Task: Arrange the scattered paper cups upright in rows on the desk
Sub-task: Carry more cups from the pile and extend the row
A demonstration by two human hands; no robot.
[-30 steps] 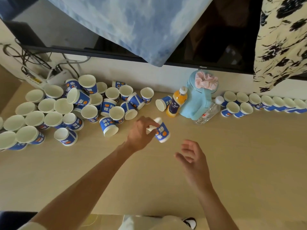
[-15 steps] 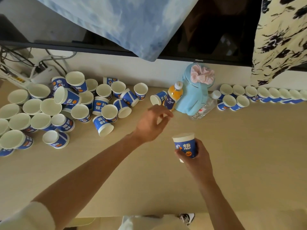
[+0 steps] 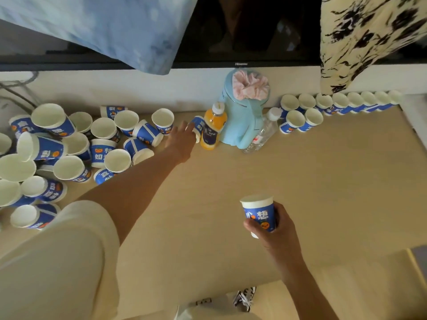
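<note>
A pale wooden desk is seen from above. It is backed by a dark screen, over which a blue cloth is draped at the left and a flower-patterned cloth at the right.

The left end of the desk is covered by a heap of scattered cups, blue and white, some upright and many tipped on their sides. At the far right, two rows of upright cups are lined along the wall, the front row made up of only two. Between heap and rows a light-blue jug is stood, with an orange juice bottle just to its left and a clear bottle leaned at its right.

The left hand is stretched far forward from a cream sleeve, its fingers held nearly straight and loosely spread. The fingertips are laid at a tipped cup beside the juice bottle, and no grip around it is seen.

The right hand is kept over the near part of the desk, well apart from the rows. Its fingers and thumb are curled round the lower half of a held cup, which is carried upright with its rim free.

A pink scrunchie is laid on the jug's lid.
</note>
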